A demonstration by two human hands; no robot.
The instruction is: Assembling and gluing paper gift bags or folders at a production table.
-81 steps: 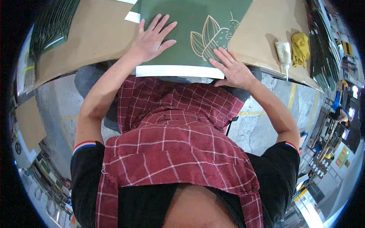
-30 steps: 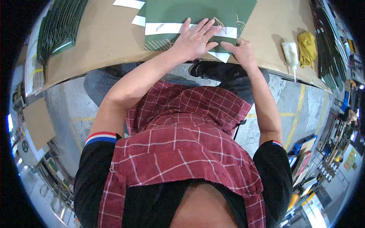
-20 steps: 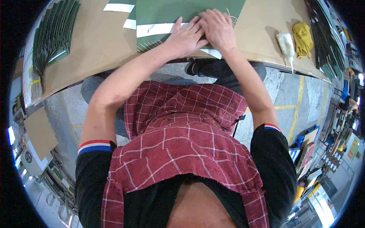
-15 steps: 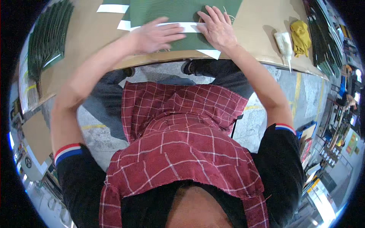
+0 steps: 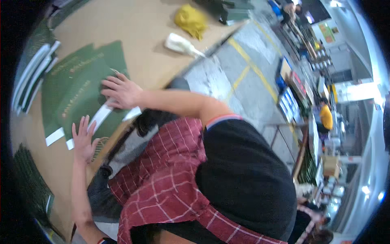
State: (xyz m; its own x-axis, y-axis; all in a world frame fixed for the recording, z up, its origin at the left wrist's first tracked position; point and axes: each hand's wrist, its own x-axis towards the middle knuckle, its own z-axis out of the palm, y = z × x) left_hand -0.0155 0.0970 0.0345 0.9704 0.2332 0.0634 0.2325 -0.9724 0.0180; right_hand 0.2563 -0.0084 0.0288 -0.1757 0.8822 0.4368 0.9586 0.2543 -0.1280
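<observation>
Green paper sheets [image 5: 77, 95] with printing and white flaps lie overlapped on a brown tabletop. They look like flat paper bags, with thin cord showing at their edges. My left hand [image 5: 84, 143] lies on the green paper, fingers spread, at one end of a long white strip [image 5: 99, 118]. At the strip's other end, my right hand [image 5: 122, 92] rests palm down with its fingers apart. A bit of cord shows just beyond its fingertips. Neither hand grips anything.
A white squeeze bottle [image 5: 178, 44] lies near the table edge, beside a crumpled yellow cloth [image 5: 191, 20]. Dark green stacks stand at the near left [image 5: 30, 179] and far side. White-edged folded pieces [image 5: 34, 77] sit at the left. People work in the background.
The view has swung to the right, bringing in more of the workshop. My left hand, blurred earlier over the strip's middle, now sits at its left end, farther from my right hand.
</observation>
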